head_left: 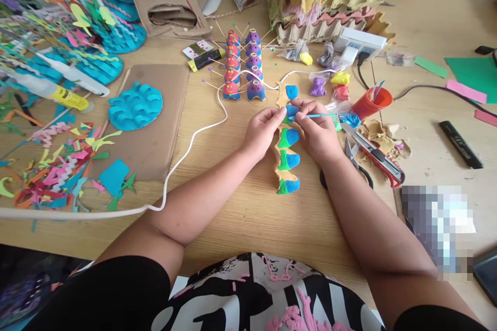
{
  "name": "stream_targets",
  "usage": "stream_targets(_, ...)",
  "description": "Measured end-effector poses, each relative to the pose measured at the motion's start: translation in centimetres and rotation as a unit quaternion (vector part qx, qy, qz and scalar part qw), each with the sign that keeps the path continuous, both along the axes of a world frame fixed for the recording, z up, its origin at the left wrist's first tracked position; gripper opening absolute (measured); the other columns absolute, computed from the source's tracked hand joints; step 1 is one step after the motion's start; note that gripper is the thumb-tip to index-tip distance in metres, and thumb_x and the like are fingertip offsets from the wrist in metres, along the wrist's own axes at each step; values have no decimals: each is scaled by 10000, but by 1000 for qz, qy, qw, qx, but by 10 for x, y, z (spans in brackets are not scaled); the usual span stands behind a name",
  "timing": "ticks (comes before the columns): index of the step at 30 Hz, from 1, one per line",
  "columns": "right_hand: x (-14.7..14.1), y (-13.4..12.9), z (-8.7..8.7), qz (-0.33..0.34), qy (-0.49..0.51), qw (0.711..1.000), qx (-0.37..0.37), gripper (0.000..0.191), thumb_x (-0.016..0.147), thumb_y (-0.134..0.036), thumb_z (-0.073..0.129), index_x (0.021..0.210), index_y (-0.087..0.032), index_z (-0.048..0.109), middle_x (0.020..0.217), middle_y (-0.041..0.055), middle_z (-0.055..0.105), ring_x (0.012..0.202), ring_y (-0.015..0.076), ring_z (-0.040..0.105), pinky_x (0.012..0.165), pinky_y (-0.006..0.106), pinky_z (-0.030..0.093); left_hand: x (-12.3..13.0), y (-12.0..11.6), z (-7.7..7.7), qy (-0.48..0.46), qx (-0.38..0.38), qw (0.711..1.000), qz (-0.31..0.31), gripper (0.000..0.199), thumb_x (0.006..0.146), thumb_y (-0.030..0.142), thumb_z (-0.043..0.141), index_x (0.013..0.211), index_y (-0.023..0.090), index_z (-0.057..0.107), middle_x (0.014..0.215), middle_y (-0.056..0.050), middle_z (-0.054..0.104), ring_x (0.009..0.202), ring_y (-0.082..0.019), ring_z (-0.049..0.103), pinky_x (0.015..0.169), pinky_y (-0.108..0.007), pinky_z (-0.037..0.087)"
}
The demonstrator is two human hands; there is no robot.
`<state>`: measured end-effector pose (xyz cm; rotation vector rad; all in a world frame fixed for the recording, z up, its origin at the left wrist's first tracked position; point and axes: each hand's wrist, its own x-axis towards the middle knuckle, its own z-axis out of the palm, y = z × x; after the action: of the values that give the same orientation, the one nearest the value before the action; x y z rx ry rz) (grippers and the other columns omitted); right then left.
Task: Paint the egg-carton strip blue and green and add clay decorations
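Observation:
A strip of egg carton (288,160) lies lengthwise before me, its cups partly covered in green and blue clay; the farthest cup carries only blue. My left hand (264,132) pinches the strip's left edge near the second cup from the far end. Held in my right hand (318,132) is a thin blue tool (316,115), its tip at the blue clay of that same cup. Beyond and to the left stand two finished-looking rows, a red one (232,64) and a purple one (254,64), with faces and pins sticking out.
A white cable (192,142) crosses the table on the left. Right of my hands are a red cup (371,103), scissors (355,158) and a box cutter (376,155). A power strip (359,44) and stacked egg trays (322,0) stand behind; paper scraps (58,170) lie left.

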<state>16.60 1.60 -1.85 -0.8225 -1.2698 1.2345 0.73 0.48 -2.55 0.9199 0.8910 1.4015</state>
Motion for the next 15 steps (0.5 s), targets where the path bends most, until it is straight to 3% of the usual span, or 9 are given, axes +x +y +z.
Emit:
stream_targets(5, -2, -1, 6, 1, 60, 997, -51, 434, 812, -600, 912, 866, -294, 609, 1114, -14, 750, 1094, 188, 699, 1018, 363, 591, 0, 1, -3, 6, -8, 1000, -17, 508, 832, 691, 888, 863, 197, 774, 781, 20, 705, 752, -126, 647, 748, -259, 530)
stream_targets(10, -3, 1, 6, -4, 55, 997, -59, 468, 793, -598, 910, 854, -285, 567, 1062, -19, 734, 1036, 176, 702, 987, 342, 584, 0, 2, -5, 33, 0, 999, -14, 517, 832, 701, 878, 898, 196, 793, 836, 11, 752, 814, -136, 667, 815, -261, 536)
stream_targets(15, -2, 4, 4, -22, 13, 997, -75, 486, 815, -636, 852, 874, -288, 519, 1066, -10, 735, 1011, 183, 695, 897, 332, 586, -1, 1, -3, 97, 14, 995, -1, 538, 857, 726, 835, 850, 197, 737, 768, 31, 641, 739, -117, 556, 722, -255, 463)
